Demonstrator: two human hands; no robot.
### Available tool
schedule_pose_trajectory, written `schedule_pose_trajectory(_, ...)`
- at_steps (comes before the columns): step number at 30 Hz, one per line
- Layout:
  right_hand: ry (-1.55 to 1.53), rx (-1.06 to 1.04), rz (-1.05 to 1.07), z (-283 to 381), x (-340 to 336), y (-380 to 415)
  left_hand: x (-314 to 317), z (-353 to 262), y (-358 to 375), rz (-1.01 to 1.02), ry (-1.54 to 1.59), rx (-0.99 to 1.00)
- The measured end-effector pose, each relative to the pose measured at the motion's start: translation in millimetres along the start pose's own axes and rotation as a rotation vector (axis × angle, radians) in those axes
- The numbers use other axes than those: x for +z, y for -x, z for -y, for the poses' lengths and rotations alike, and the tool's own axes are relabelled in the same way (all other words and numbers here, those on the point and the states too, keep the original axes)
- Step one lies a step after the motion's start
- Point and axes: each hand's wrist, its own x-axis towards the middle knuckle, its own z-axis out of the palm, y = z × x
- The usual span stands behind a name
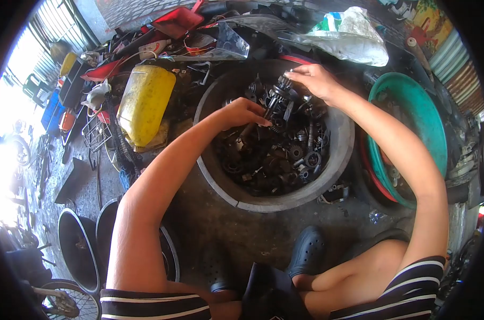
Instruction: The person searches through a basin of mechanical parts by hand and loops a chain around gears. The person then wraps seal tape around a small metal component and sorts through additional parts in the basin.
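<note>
A metal gear shaft [279,96] with toothed gears is held at a slant above a large round grey tub [228,197]. At its upper end, the thumb and fingers of my right hand [315,81] are pinched on it. My left hand [243,114] is curled at the lower end, thumb and fingers around the shaft; part of the grip is hidden. Below both hands, the tub holds a heap of dark, greasy metal parts, among them a small gear [296,153] and a ring-shaped gear [313,159].
A yellow jerrycan [148,104] lies left of the tub. To the right stand green basins [431,125] with a red rim below. Behind the tub are a white sack [359,42] and piled scrap with a red plastic piece [178,20]. Black buckets [78,248] stand at lower left.
</note>
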Motion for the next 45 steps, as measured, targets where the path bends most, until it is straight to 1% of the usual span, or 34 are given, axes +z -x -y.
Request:
schedule_pose_trajectory(1,0.004,0.001,-0.001,-1.1,0.0,-2.3,-2.1,-2.2,-0.9,-0.032,-0.068,-0.008)
schedule_pose_trajectory(2,0.008,0.004,-0.002,-2.0,0.1,-5.3,-8.8,-5.4,-3.7,0.067,-0.060,-0.021)
schedule_pose_trajectory(3,0.012,0.012,-0.005,-5.6,0.4,-11.6,-14.9,-3.7,-8.2,0.074,-0.055,-0.017)
schedule_pose_trajectory(5,-0.072,-0.033,-0.062,-11.2,2.6,-27.1,-26.3,2.2,-16.0,-0.011,-0.227,-0.055)
schedule_pose_trajectory(6,-0.019,-0.002,-0.100,-8.2,5.1,-31.0,-30.8,4.5,-19.4,-0.001,-0.223,-0.050)
schedule_pose_trajectory(7,0.034,0.031,-0.139,-7.6,6.3,-35.9,-34.4,5.7,-22.4,-0.177,-0.377,-0.074)
schedule_pose_trajectory(8,0.102,0.102,-0.080,-7.1,5.1,-41.1,-36.2,7.6,-24.5,-0.356,-0.532,-0.097)
schedule_pose_trajectory(9,0.099,0.109,-0.087,-13.6,3.8,-49.7,-38.4,4.0,-21.3,-0.347,-0.535,-0.092)
schedule_pose_trajectory(11,0.668,0.188,-0.049,-28.3,5.9,-62.9,-44.8,-12.2,-7.9,-0.264,-0.958,-0.093)
schedule_pose_trajectory(12,0.767,0.139,0.010,-27.6,4.2,-61.2,-44.8,-16.7,-5.5,-0.213,-0.994,-0.118)
schedule_pose_trajectory(13,0.747,0.154,0.002,-23.4,3.4,-55.0,-43.3,-18.2,-7.3,-0.191,-1.009,-0.113)
schedule_pose_trajectory(15,1.023,0.096,0.296,-7.0,-0.1,-44.3,-42.6,-25.2,-12.9,0.056,-1.211,-0.179)
schedule_pose_trajectory(16,1.278,0.106,0.448,15.7,1.3,-34.9,-41.0,-27.2,-16.7,0.066,-1.232,-0.173)
schedule_pose_trajectory(17,1.264,0.111,0.432,18.7,0.0,-42.8,-35.9,-29.7,-21.6,0.123,-1.237,-0.186)
schedule_pose_trajectory(19,1.233,0.265,0.658,22.1,-9.4,-66.2,-29.2,-32.8,-46.9,0.176,-1.261,-0.194)
schedule_pose_trajectory(21,1.109,0.278,0.416,50.6,-11.3,-73.8,-37.0,-44.3,-93.9,0.452,-0.792,-0.754)
schedule_pose_trajectory(22,1.147,0.202,0.300,64.2,-9.7,-79.0,-40.6,-65.0,-93.5,0.437,-0.801,-0.751)
schedule_pose_trajectory(23,1.172,0.146,0.287,80.8,-9.7,-87.2,-46.7,-87.6,-95.0,0.357,-0.924,-0.401)
schedule_pose_trajectory(24,1.191,0.004,0.122,97.2,-10.2,-78.5,-48.6,-119.1,-90.1,0.274,-1.020,-0.042)
schedule_pose_trajectory(25,1.203,-0.135,-0.034,112.4,-10.9,-67.3,-40.8,-160.5,-59.2,0.234,-1.084,-0.068)
schedule_pose_trajectory(26,1.287,-0.150,-0.099,119.5,-12.4,-69.6,-42.6,-164.1,-56.2,0.267,-1.167,-0.048)
schedule_pose_trajectory(27,1.316,-0.090,-0.108,128.7,-16.1,-67.0,-47.4,-161.6,-53.6,0.299,-1.246,-0.030)
schedule_pose_trajectory(29,1.290,-0.087,-0.055,145.1,-25.5,-53.7,-46.3,-144.0,-20.7,0.141,-1.041,0.025)
schedule_pose_trajectory(31,1.274,-0.212,-0.092,127.1,-26.8,-33.0,-28.8,-116.9,21.7,-0.077,-0.964,0.298)
schedule_pose_trajectory(33,1.350,-0.175,0.084,108.5,-16.8,-5.5,-8.4,-89.1,55.2,-0.096,-0.763,0.312)
schedule_pose_trajectory(35,1.378,-0.146,0.473,80.7,-8.7,13.1,6.7,-59.3,78.6,-0.075,-0.770,0.371)
schedule_pose_trajectory(37,1.406,0.010,0.890,72.3,6.4,32.1,18.1,-38.9,97.2,-0.153,-0.640,0.361)
schedule_pose_trajectory(38,1.355,-0.021,0.847,67.3,10.0,52.3,28.6,-34.1,102.4,-0.154,-0.622,0.362)
schedule_pose_trajectory(39,1.300,-0.062,0.797,65.8,9.0,76.4,35.2,-28.8,108.0,-0.229,-0.492,0.267)
schedule_pose_trajectory(40,1.078,-0.243,0.737,55.2,1.5,97.3,37.6,-23.8,111.0,-0.302,-0.369,0.166)
schedule_pose_trajectory(41,0.843,-0.418,0.674,43.0,-8.5,113.1,43.7,-17.4,106.8,-0.306,-0.374,0.147)
schedule_pose_trajectory(43,0.658,-0.177,0.640,25.7,-21.3,114.5,69.4,0.8,91.5,-0.516,-0.172,0.115)
schedule_pose_trajectory(44,0.616,-0.082,0.605,6.3,-20.8,100.2,79.7,9.1,85.5,-0.465,-0.263,0.147)
schedule_pose_trajectory(45,0.604,-0.142,0.420,-17.8,-16.1,86.5,88.5,15.0,76.7,-0.412,-0.351,0.190)
